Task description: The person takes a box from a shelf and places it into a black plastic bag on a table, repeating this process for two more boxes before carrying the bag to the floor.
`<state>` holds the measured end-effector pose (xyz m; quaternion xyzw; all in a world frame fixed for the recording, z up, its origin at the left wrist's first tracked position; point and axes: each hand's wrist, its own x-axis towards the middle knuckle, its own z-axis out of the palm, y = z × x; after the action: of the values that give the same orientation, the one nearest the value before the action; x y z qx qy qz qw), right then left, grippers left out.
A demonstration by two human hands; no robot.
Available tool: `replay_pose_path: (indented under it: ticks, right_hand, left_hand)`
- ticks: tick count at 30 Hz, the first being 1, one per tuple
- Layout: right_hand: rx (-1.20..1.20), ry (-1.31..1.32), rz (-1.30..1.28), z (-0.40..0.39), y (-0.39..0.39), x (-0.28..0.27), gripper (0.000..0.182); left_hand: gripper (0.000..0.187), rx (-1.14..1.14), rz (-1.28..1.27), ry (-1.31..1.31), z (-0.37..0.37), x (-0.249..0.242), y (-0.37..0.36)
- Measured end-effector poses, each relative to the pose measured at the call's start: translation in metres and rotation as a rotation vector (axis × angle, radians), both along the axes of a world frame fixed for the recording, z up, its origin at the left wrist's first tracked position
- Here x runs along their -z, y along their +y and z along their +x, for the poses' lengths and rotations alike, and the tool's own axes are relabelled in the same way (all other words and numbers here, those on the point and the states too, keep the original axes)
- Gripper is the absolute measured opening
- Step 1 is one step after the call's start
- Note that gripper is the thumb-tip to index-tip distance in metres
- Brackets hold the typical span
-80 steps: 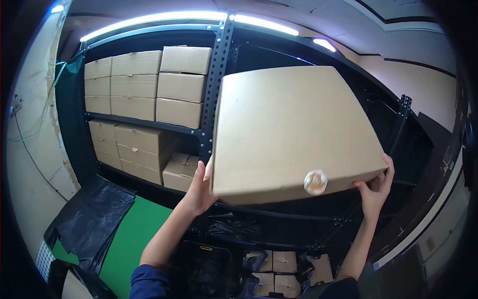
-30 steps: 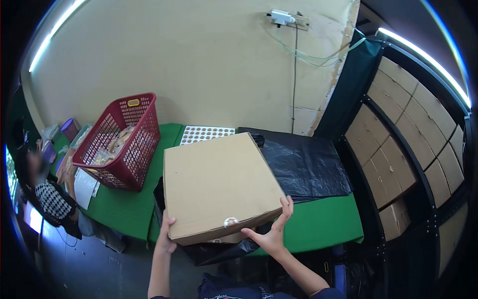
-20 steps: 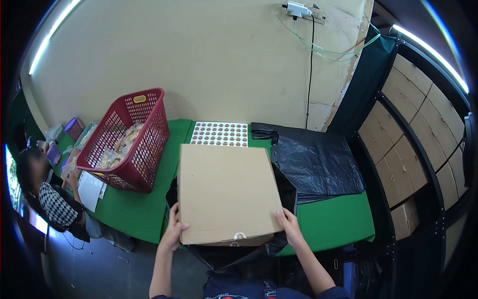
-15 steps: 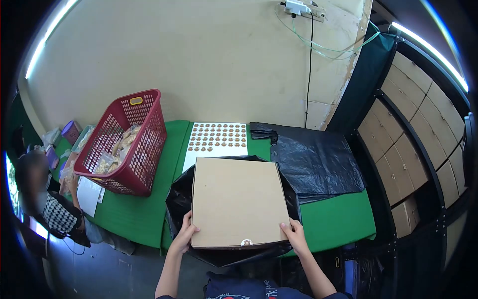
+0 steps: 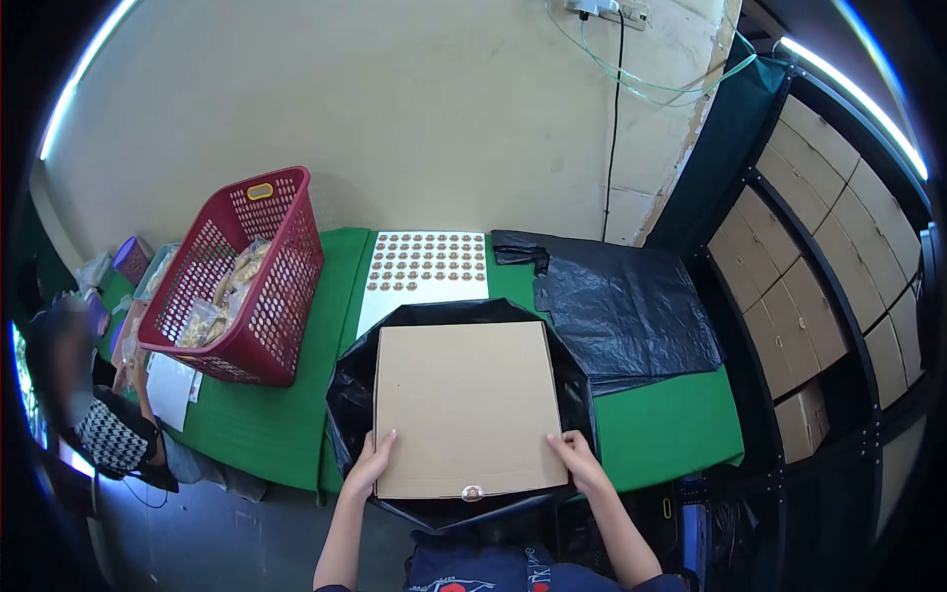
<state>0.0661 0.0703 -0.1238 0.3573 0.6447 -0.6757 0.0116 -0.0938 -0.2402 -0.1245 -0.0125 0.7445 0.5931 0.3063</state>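
Note:
A flat brown cardboard box (image 5: 464, 409) with a small round sticker (image 5: 473, 492) on its near edge lies in the mouth of a black plastic bag (image 5: 574, 395). The bag's rim shows all round the box. My left hand (image 5: 369, 462) grips the box's near left side, thumb on top and fingers hidden below. Opposite it, my right hand (image 5: 578, 460) holds the near right side in the same way. Behind the bag lies a white sheet (image 5: 380, 308) with rows of round stickers. To the right is a stack of folded black bags (image 5: 631, 321).
A red plastic basket (image 5: 286, 286) with several packets (image 5: 202, 324) stands at left on the green-covered table (image 5: 222, 429). Another person (image 5: 109, 429) sits at the far left. Boxes (image 5: 858, 237) fill the shelves at right. A cable (image 5: 614, 148) hangs down the wall.
The box has come slightly toward me and sits lower within the bag, so more of the bag's far rim shows. My hands keep their hold. The whole view has shifted a little.

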Motion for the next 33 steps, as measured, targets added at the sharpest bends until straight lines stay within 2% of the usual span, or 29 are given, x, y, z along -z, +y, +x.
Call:
replay_pose_path:
  ticks: [3,4,7,10,14,17,23,26,33]
  right_hand:
    - [0.094,-0.054,-0.092,-0.013,-0.008,-0.005,0.064]
    - [0.103,-0.059,-0.126,-0.016,-0.011,0.001,0.072]
    - [0.095,-0.018,-0.245,-0.014,-0.013,0.004,0.071]
    - [0.045,0.081,-0.245,-0.007,-0.019,0.015,0.066]
    - [0.047,0.118,-0.126,-0.003,-0.03,0.007,0.06]
    - [0.042,0.096,-0.189,-0.001,-0.028,0.003,0.06]
    - [0.009,0.156,-0.089,0.006,-0.045,0.0,0.057]
    - [0.099,0.081,-0.123,0.005,-0.048,-0.004,0.058]
    - [0.14,0.192,0.092,-0.012,-0.056,0.026,0.061]
  left_hand:
    - [0.066,-0.02,-0.003,0.007,0.002,0.008,-0.001]
    - [0.065,-0.022,-0.012,0.017,0.002,0.007,-0.001]
    - [0.065,0.013,-0.019,-0.009,0.001,-0.005,-0.001]
    - [0.065,0.035,0.107,-0.116,-0.003,0.0,-0.003]
    - [0.063,0.061,0.06,-0.135,-0.005,-0.01,-0.007]
    - [0.064,0.029,0.039,-0.158,-0.009,-0.011,-0.007]
    - [0.064,0.016,0.075,-0.181,-0.018,0.007,-0.016]
    - [0.064,0.004,0.061,-0.189,-0.021,0.01,-0.019]
    - [0.065,0.01,0.106,-0.253,-0.025,0.01,-0.024]
